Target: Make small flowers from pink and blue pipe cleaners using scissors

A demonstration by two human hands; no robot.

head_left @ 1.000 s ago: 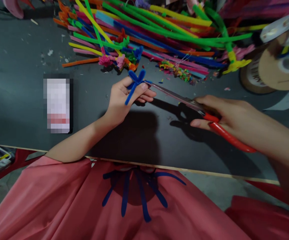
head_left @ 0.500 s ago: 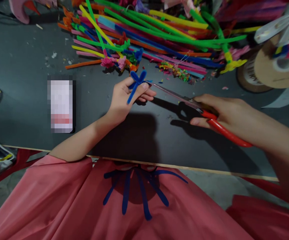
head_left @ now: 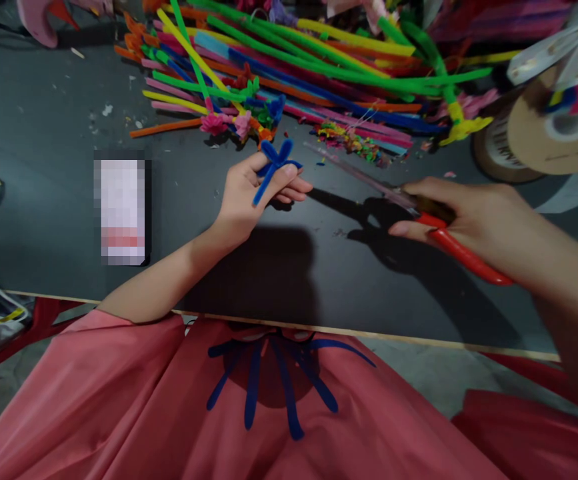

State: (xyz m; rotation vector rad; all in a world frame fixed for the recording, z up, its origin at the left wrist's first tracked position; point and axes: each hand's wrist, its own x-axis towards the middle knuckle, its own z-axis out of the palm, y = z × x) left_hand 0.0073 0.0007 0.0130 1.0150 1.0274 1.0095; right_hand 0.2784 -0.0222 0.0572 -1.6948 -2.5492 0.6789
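Note:
My left hand pinches a blue pipe-cleaner piece twisted into a small cross, held just above the dark table. My right hand grips red-handled scissors. Their long blades point left toward the blue piece, with the tip a short way to its right and apart from it. Several cut blue pipe-cleaner strips lie on my pink lap.
A big heap of coloured pipe cleaners covers the far side of the table, with small finished flowers and coloured scraps in front. Cardboard spools stand at the right. A blurred-out rectangular object lies at the left.
The scissors have drawn back to the right and slightly away from the blue piece, which they touched before. My left hand has stayed in place.

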